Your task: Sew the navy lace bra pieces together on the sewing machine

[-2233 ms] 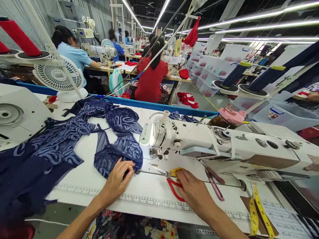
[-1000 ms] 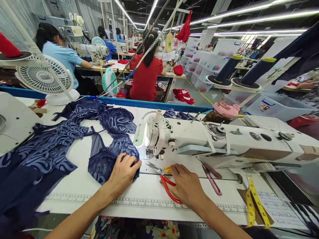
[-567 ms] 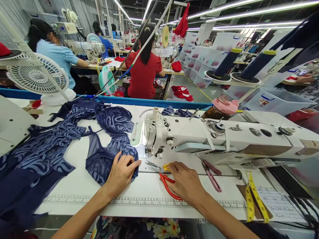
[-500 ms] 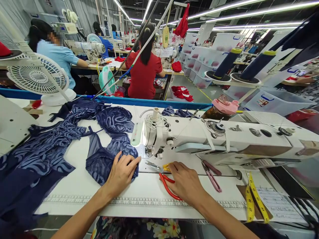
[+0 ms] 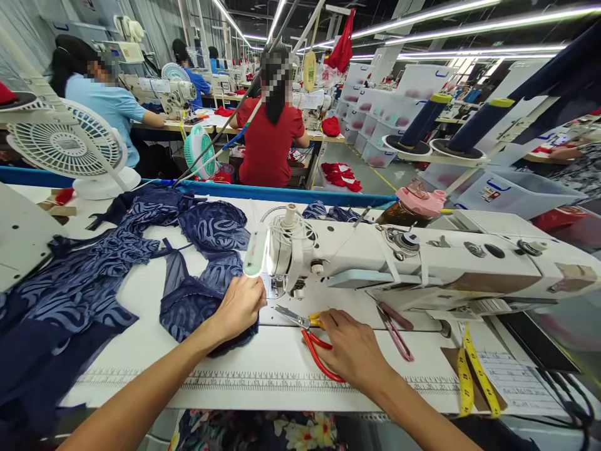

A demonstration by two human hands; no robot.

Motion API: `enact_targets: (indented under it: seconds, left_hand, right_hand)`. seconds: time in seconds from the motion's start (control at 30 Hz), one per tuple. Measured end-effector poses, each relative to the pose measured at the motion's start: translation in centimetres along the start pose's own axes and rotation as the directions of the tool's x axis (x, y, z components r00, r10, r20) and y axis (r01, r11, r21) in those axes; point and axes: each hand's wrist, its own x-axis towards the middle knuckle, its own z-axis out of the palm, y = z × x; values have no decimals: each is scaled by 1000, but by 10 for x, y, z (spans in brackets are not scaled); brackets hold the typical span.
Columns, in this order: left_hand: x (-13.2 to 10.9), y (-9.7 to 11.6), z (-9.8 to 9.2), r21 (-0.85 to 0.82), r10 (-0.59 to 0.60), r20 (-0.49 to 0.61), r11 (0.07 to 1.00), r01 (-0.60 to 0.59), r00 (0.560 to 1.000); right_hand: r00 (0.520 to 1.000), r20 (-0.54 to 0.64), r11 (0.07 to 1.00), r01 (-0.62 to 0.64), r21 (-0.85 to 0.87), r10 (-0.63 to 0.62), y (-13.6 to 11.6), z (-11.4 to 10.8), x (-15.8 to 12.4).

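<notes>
Along the bottom edge, the left forearm slants up from the lower-left corner and the right one from the lower right, both toward the middle. The right hand, back upward, is closed around red-and-yellow-handled scissors at lower center; their slightly parted blades point up and left. Printed ruler marks cross the white table beneath both wrists.

Left of center, the left hand is bent at the wrist, its fingers curled together over the right side of a navy patterned bra piece. Its fingertips are hidden, so I cannot tell whether it grips the fabric. The knuckles are just beside the needle area of the sewing machine, which stretches to the right edge.

More navy fabric spreads across the left. Beyond, at upper center, a person in red sits, back turned.
</notes>
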Motion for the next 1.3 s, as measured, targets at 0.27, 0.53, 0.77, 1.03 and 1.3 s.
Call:
enact_targets:
  seconds: [0.27, 0.53, 0.77, 1.03, 1.3]
  left_hand:
    - [5, -19, -10, -295, -165, 98, 937, 187, 981]
    - [6, -16, -13, -394, -226, 165, 877, 274, 960]
    - [7, -18, -8, -421, -211, 153, 870, 257, 965]
    - [-23, 2, -36, -308, -164, -80, 942, 132, 983]
    - [-101, -10, -37, 73, 84, 30, 994, -86, 996]
  right_hand:
    - [996, 82, 996, -44, 72, 38, -11, -4, 11]
    - [987, 153, 996, -56, 68, 45, -27, -13, 32]
    - [972, 230, 995, -63, 81, 43, -34, -9, 41]
    - [923, 315, 972, -237, 15, 220, 2, -20, 20]
    - [857, 281, 900, -431, -69, 432, 73, -11, -10]
